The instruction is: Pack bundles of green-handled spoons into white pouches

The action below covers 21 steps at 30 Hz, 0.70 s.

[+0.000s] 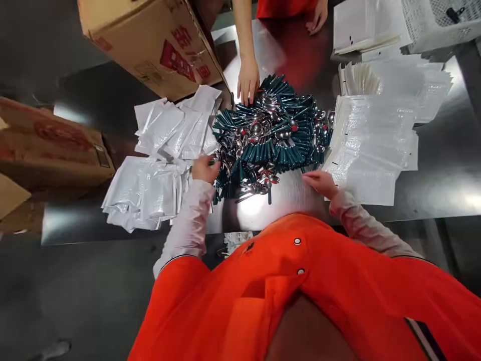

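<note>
A big heap of green-handled spoons (274, 133) lies in the middle of a shiny steel table (443, 165). My left hand (205, 168) is at the heap's left edge, fingers curled around spoons there. My right hand (319, 181) rests near the heap's right front edge, beside a stack of clear plastic bags (370, 150); its fingers are bent and pressed together on something I cannot make out. Across the table another person's hand (248, 80) touches the far side of the heap.
Filled white pouches (150, 190) pile up to my left, with more (176, 125) behind them. Cardboard boxes stand at the far left (48, 145) and back (158, 40). More bag stacks (368, 25) and a white basket (439, 20) sit at the back right.
</note>
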Available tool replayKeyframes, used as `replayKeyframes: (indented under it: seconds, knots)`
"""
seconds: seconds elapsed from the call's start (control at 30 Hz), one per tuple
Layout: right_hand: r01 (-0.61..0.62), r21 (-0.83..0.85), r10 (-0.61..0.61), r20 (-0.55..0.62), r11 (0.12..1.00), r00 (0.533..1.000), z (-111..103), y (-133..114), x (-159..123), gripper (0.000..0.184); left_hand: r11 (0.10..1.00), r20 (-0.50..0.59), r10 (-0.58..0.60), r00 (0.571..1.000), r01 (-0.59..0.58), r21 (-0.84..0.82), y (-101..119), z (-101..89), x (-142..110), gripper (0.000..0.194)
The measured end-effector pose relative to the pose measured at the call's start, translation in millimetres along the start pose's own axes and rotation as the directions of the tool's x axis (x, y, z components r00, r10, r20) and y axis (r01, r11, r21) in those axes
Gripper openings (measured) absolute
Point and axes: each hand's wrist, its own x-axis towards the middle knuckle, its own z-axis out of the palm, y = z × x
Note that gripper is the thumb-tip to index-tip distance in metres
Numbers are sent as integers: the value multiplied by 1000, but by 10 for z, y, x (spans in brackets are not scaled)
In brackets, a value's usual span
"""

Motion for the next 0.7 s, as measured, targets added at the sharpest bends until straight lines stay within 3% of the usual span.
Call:
replayKeyframes:
  seconds: [0.07,0.13,0.2,0.23,0.33,0.43,0.57,0.7]
  knots:
    - [280,-139,-278,39,950,960,-2,-199,439,18,965,15,176,984,-169,-199,536,215,-272,35]
    - [498,-233,-483,123,835,867,34,-428,913,20,897,49,276,960,-239,-372,952,444,-581,28]
    - [631,-292,-584,239,718,776,89,-633,1349,22,833,96,327,940,-239,-499,1210,653,-888,23]
    - [651,-332,-593,269,683,759,116,-715,1535,22,808,118,344,932,-229,-543,1276,745,-1030,21]
    - [606,-484,-529,303,632,793,174,-889,1917,24,774,162,286,944,-128,-621,1268,978,-1395,17]
    - [514,-635,-371,357,577,857,181,-1007,2064,32,747,242,111,964,80,-660,1085,1155,-1680,15]
    - [495,-760,-158,476,421,865,128,-1121,2045,35,707,316,-26,948,241,-665,878,1280,-1929,17]
    - [460,-794,-80,469,398,879,86,-1163,1878,32,747,303,-33,952,225,-626,910,1278,-1852,16]
